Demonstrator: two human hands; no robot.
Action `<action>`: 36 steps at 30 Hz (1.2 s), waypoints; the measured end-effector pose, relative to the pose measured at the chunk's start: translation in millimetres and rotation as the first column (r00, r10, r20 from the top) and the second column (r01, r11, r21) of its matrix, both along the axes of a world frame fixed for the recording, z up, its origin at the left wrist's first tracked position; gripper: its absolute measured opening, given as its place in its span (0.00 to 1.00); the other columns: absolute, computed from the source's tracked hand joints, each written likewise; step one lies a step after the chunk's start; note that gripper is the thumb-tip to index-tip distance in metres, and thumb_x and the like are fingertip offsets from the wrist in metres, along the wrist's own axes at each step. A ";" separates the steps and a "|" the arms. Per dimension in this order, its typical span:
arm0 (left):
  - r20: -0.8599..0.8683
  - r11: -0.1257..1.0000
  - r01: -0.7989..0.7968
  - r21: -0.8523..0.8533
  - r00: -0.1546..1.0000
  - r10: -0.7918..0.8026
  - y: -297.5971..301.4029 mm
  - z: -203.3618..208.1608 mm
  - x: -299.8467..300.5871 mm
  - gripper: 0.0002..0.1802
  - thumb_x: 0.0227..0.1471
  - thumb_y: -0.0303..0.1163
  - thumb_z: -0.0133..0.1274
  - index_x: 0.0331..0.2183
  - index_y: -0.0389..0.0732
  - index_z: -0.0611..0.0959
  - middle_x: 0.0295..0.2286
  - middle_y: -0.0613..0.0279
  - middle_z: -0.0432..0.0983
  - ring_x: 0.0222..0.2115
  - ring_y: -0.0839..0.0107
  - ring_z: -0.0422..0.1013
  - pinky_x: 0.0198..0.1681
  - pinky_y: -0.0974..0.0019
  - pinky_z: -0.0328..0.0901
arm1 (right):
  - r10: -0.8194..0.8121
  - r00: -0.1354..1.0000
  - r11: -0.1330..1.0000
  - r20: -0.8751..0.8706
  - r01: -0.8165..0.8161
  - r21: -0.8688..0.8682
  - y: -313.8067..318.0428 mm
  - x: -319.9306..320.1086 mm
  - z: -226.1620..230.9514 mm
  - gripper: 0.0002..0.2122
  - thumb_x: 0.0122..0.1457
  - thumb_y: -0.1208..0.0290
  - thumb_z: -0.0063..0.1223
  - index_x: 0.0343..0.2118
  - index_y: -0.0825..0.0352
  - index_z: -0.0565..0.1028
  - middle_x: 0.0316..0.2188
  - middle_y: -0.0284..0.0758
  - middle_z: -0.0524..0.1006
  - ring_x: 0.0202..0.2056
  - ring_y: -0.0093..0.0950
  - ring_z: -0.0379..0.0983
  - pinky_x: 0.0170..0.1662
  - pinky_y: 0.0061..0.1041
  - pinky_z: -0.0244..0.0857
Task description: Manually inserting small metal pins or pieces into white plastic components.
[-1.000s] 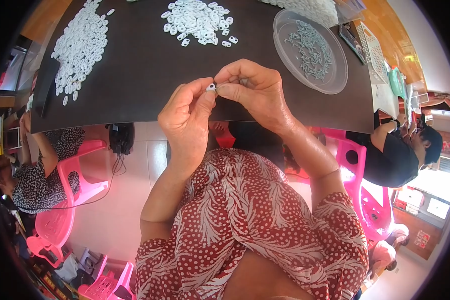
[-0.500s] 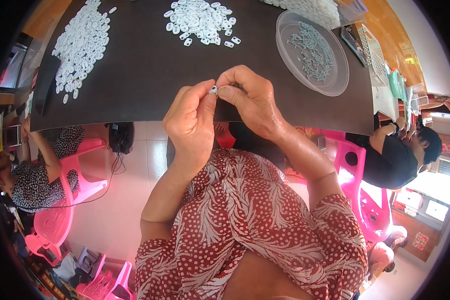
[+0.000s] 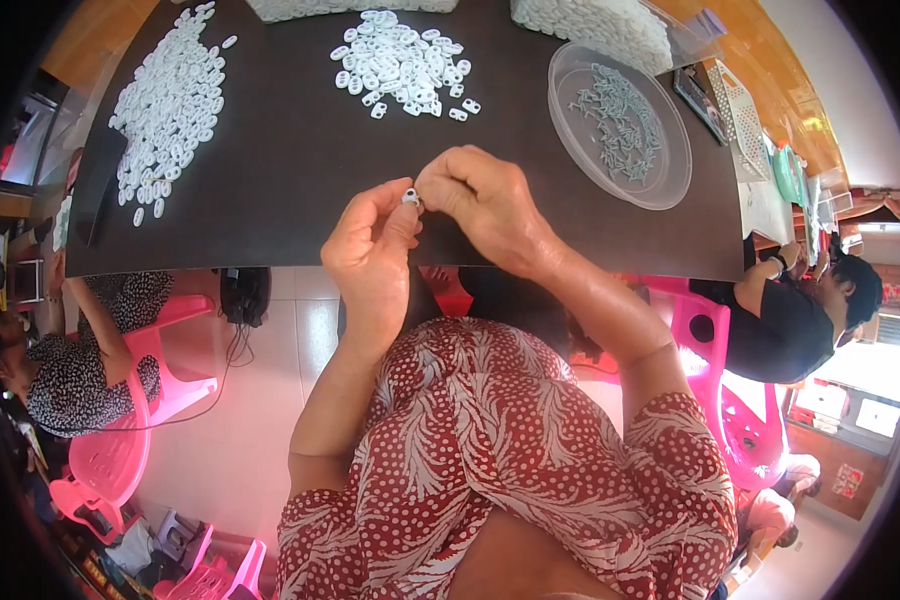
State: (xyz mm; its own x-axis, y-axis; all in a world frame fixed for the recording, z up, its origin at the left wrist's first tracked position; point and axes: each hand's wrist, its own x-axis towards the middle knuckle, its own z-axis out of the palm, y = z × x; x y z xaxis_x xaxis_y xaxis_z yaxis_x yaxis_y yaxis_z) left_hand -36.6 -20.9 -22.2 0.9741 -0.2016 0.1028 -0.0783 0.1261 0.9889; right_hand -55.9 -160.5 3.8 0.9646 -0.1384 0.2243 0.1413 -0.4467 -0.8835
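Observation:
Between the thumb and forefinger of my left hand point(image 3: 372, 240) is a small white plastic piece point(image 3: 410, 197) with a dark hole. My right hand point(image 3: 485, 205) is right beside it, thumb and forefinger pinched together at its edge; whatever they hold is hidden. Both hands are raised over the near part of the dark table point(image 3: 290, 150). Ahead of them lies a pile of white two-holed oval pieces point(image 3: 395, 60). A longer heap of white oval pieces point(image 3: 175, 105) spreads at the left. On the right, a round clear plastic tray point(image 3: 660, 195) holds small grey-green screw-like parts point(image 3: 618, 120).
Bags of white pieces point(image 3: 600, 30) stand along the far edge. A phone point(image 3: 700, 105) and a white perforated basket point(image 3: 742, 120) are at the right. One person point(image 3: 75, 360) sits left on a pink chair point(image 3: 160, 365); another point(image 3: 790, 310) sits right.
Both hands have shifted slightly left with the white piece, and the right fingers have curled in more. The view has tilted up, so more of the table's far edge shows.

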 end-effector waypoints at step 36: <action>-0.132 0.957 0.014 -0.288 0.990 -0.054 10.9 -5.6 8.2 0.11 0.50 0.21 0.54 0.38 0.30 0.79 0.27 0.57 0.76 0.23 0.77 0.70 0.25 0.76 0.66 | 0.188 0.931 0.744 0.314 0.074 -0.664 -26.2 38.1 -23.0 0.10 0.44 0.77 0.60 0.32 0.63 0.78 0.24 0.33 0.71 0.29 0.32 0.65 0.31 0.29 0.62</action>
